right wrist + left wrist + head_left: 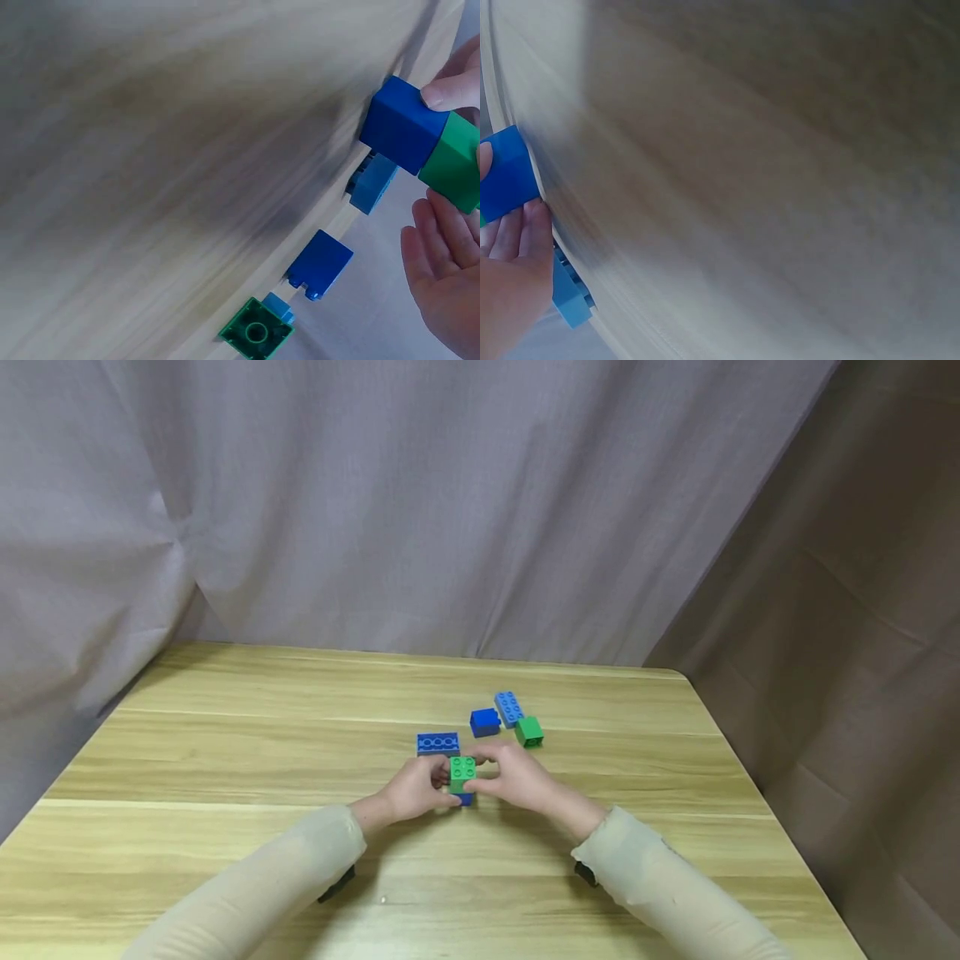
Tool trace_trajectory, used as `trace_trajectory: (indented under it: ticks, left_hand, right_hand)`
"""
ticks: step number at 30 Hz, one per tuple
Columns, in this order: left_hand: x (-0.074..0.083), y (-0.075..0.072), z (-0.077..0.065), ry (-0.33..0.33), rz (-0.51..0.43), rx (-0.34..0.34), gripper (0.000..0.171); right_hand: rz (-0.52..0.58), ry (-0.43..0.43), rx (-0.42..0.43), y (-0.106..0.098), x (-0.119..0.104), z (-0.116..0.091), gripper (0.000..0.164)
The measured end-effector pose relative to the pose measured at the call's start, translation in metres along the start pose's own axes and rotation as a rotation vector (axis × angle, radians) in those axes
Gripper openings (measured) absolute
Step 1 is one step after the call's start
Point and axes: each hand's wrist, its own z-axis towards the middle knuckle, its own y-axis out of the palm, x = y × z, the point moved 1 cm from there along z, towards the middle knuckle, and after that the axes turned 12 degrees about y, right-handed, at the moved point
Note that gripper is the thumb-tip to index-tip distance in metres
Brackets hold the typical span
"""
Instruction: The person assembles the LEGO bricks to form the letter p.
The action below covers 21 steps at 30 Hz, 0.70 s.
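Observation:
A green brick (462,767), studs up, sits on a dark blue brick (466,798), joined as a small stack. My left hand (411,787) grips the blue brick low down, thumb on its near face and fingers on the far side. Curved round the green brick is my right hand (517,774), its thumb at the near face and its index finger behind. In the right wrist view the fingers (442,232) of that hand lie right by the green side, with the left thumb (454,94) pressed on the blue brick.
Just behind the hands a blue brick (438,742) lies on its side, its hollow underside showing. Farther back and right are a dark blue brick (484,722), a lighter blue long brick (509,708) and a green brick (529,732). A grey curtain (420,527) hangs behind the wooden table (240,735).

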Motion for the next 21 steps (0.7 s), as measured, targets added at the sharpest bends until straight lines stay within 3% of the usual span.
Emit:
trace_trajectory:
  ticks: [9, 21]
  left_hand:
    - [0.0026, -0.0007, 0.0010, -0.019, 0.006, -0.016, 0.028]
    - [0.0030, -0.0032, -0.0011, 0.063, -0.009, -0.063, 0.031]
  right_hand:
    - [0.001, 0.057, 0.001, 0.0010, -0.0018, -0.0027, 0.037]
    - [-0.030, 0.040, 0.004, 0.0012, -0.0013, -0.0024, 0.037]
